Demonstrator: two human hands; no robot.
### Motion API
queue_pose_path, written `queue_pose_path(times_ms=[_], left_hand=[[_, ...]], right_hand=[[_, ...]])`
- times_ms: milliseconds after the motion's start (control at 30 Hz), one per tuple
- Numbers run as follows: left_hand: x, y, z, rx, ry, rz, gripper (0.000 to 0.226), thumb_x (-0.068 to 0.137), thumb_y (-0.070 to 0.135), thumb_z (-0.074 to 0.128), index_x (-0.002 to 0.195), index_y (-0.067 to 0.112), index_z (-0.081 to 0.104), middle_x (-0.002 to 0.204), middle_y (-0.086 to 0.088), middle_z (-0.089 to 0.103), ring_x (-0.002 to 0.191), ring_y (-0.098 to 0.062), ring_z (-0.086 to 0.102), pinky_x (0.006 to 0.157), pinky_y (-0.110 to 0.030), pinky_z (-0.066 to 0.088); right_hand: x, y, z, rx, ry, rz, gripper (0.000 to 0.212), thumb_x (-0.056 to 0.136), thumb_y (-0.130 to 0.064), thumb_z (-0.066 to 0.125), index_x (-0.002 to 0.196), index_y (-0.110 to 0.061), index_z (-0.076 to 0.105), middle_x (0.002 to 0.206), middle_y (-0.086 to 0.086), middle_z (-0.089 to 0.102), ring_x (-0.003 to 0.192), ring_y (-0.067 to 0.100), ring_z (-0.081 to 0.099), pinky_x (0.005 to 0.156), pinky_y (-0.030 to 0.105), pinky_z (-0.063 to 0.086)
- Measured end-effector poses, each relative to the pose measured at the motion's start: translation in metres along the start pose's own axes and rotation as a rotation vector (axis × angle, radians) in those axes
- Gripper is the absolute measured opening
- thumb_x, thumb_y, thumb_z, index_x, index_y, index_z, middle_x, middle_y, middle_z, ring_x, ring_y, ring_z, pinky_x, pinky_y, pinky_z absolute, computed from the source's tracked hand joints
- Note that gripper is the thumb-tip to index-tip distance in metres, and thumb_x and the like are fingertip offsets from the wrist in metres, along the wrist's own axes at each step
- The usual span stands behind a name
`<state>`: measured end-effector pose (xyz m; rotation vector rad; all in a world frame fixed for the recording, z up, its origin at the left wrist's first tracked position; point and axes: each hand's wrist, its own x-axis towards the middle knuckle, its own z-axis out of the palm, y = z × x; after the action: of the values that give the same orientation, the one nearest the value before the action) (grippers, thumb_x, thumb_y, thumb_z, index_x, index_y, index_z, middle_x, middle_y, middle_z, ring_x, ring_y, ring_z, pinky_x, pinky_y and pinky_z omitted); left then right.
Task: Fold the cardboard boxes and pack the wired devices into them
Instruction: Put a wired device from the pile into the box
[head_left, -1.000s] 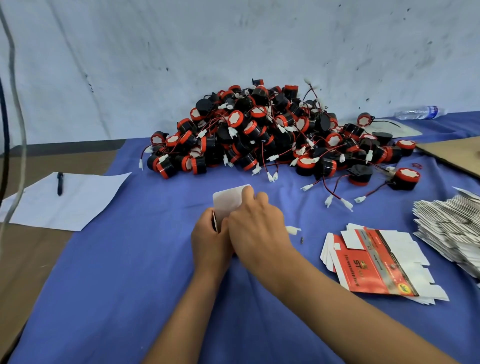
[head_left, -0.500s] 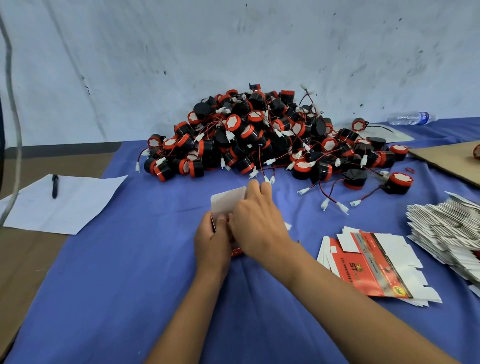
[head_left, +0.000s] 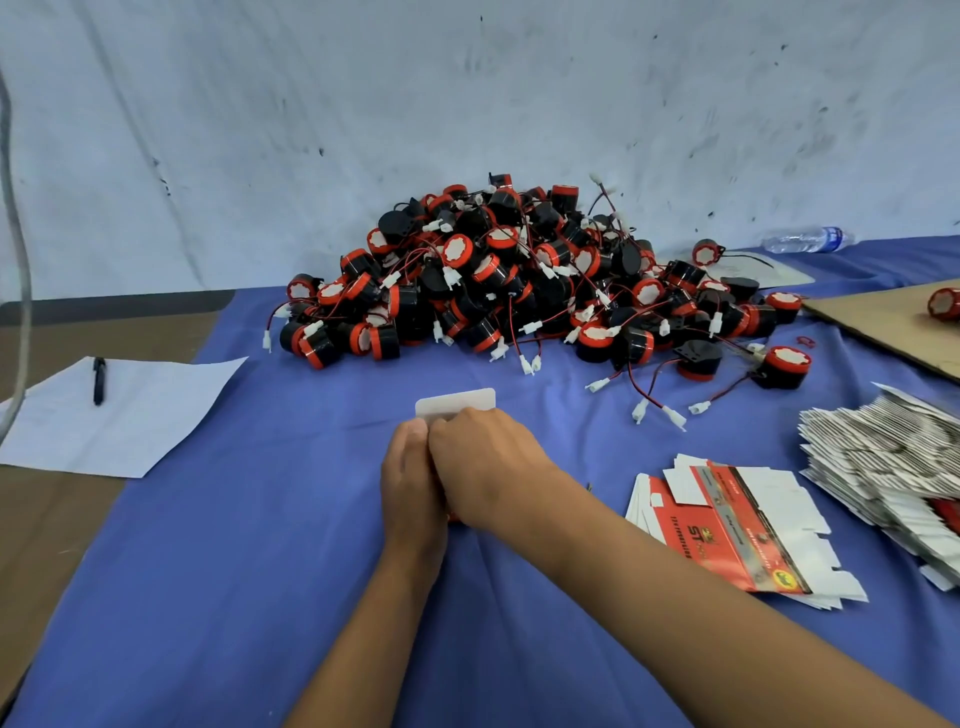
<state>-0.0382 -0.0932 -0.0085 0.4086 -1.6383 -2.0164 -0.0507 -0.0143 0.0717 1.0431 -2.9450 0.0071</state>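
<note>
A small cardboard box (head_left: 456, 404) is held between both hands at the middle of the blue tablecloth (head_left: 249, 545); only its white, round-cornered flap is seen above the knuckles, and a sliver of red shows under the hands. The left hand (head_left: 410, 483) is curled against the box's left side, and the right hand (head_left: 485, 467) is wrapped over its top and right side, so the two hands are pressed together, clamped on the box. How far the box is folded cannot be told, since most of it is hidden.

Beyond the box, against the white wall, a large heap of wired devices (head_left: 519, 280) is piled: black round bodies with red rims, thin red and black leads and white plug connectors. A few are scattered to the right of the heap, and one lies on a brown cardboard sheet (head_left: 883, 322) further right.

To the right of the box, a small fanned stack of flat box blanks (head_left: 737, 525) is laid, red and white, with "ST" printed in gold; the smaller print is not legible. Further right of the box, a much larger pile of flat blanks (head_left: 883, 452) is seen edge-on.

Behind the heap's right side, a clear water bottle (head_left: 805, 240) with a blue label lies on its side. Left of the box, off the cloth, a white paper sheet (head_left: 130, 415) is spread with a black pen (head_left: 98, 379) on it.
</note>
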Motion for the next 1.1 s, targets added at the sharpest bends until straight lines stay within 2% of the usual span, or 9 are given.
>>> queue_pose_path(times_ms=[100,200,267,433,533,633,767,967,1100], left_hand=[[-0.001,-0.001,0.0,0.023,-0.027,0.012,0.033,0.093,0.039,0.043,0.082,0.009,0.053,0.08,-0.005,0.056,0.075,-0.015,0.051,0.066,-0.037,0.043],[0.003,-0.003,-0.001,0.025,0.016,-0.038,0.029,0.099,0.03,0.045,0.076,0.016,0.056,0.078,0.001,0.059,0.074,-0.013,0.053,0.067,-0.038,0.044],[0.005,-0.006,-0.001,0.048,0.025,-0.047,0.028,0.103,0.021,0.044,0.082,0.005,0.057,0.08,-0.002,0.06,0.078,-0.017,0.053,0.07,-0.041,0.045],[0.007,-0.006,-0.002,0.085,0.045,-0.028,0.03,0.105,0.017,0.044,0.078,0.007,0.052,0.072,-0.001,0.059,0.07,-0.015,0.052,0.064,-0.038,0.044],[0.007,-0.008,-0.004,0.13,0.033,-0.005,0.034,0.108,0.023,0.042,0.087,0.001,0.056,0.081,-0.014,0.063,0.077,-0.02,0.056,0.07,-0.052,0.05],[0.003,-0.01,-0.004,0.205,-0.032,0.07,0.035,0.109,0.036,0.045,0.083,0.015,0.056,0.075,0.004,0.063,0.073,-0.015,0.056,0.066,-0.045,0.049],[0.001,-0.01,-0.003,0.315,-0.098,0.118,0.019,0.096,0.039,0.05,0.093,0.022,0.058,0.077,0.009,0.067,0.07,-0.014,0.059,0.065,-0.047,0.053],[0.004,-0.016,-0.005,0.667,-0.021,0.24,0.013,0.093,0.01,0.058,0.092,0.019,0.048,0.076,0.005,0.059,0.069,-0.016,0.054,0.054,-0.027,0.035],[0.006,-0.014,-0.005,0.593,-0.014,0.177,0.015,0.092,0.011,0.065,0.092,0.018,0.052,0.073,0.009,0.056,0.066,-0.006,0.051,0.056,-0.018,0.037]], right_hand=[[0.005,0.002,-0.001,0.017,0.022,0.027,0.023,0.095,-0.01,0.058,0.118,-0.012,0.059,0.117,0.007,0.065,0.102,0.03,0.065,0.069,0.035,0.048],[0.01,0.001,-0.002,0.025,-0.001,-0.015,0.009,0.093,-0.004,0.059,0.093,-0.013,0.056,0.11,0.009,0.065,0.095,0.029,0.064,0.066,0.034,0.043],[0.011,0.002,-0.001,0.015,-0.004,-0.05,0.02,0.091,-0.002,0.06,0.08,-0.015,0.048,0.105,0.009,0.066,0.093,0.028,0.063,0.066,0.033,0.043],[0.012,0.009,0.002,0.095,0.03,-0.05,0.009,0.093,-0.001,0.055,0.096,-0.009,0.059,0.09,0.007,0.062,0.077,0.023,0.053,0.063,0.033,0.042],[0.009,0.013,0.001,0.125,0.025,-0.01,0.011,0.094,-0.002,0.053,0.09,-0.012,0.053,0.085,0.006,0.055,0.073,0.025,0.051,0.062,0.033,0.041],[0.002,0.014,0.006,-0.002,0.047,0.051,0.028,0.095,-0.005,0.054,0.073,-0.016,0.042,0.099,0.007,0.061,0.076,0.025,0.047,0.064,0.034,0.038],[-0.002,0.019,0.008,0.065,0.042,0.09,0.015,0.097,-0.002,0.052,0.095,-0.009,0.065,0.123,0.015,0.052,0.072,0.024,0.046,0.063,0.034,0.037],[-0.018,0.06,0.02,0.237,0.373,0.188,0.037,0.088,0.008,0.049,0.112,-0.016,0.062,0.108,0.002,0.054,0.084,0.024,0.057,0.062,0.032,0.044],[-0.038,0.11,0.04,0.436,0.281,0.298,0.04,0.09,0.008,0.049,0.113,-0.024,0.057,0.096,-0.001,0.067,0.082,0.024,0.062,0.069,0.046,0.055]])
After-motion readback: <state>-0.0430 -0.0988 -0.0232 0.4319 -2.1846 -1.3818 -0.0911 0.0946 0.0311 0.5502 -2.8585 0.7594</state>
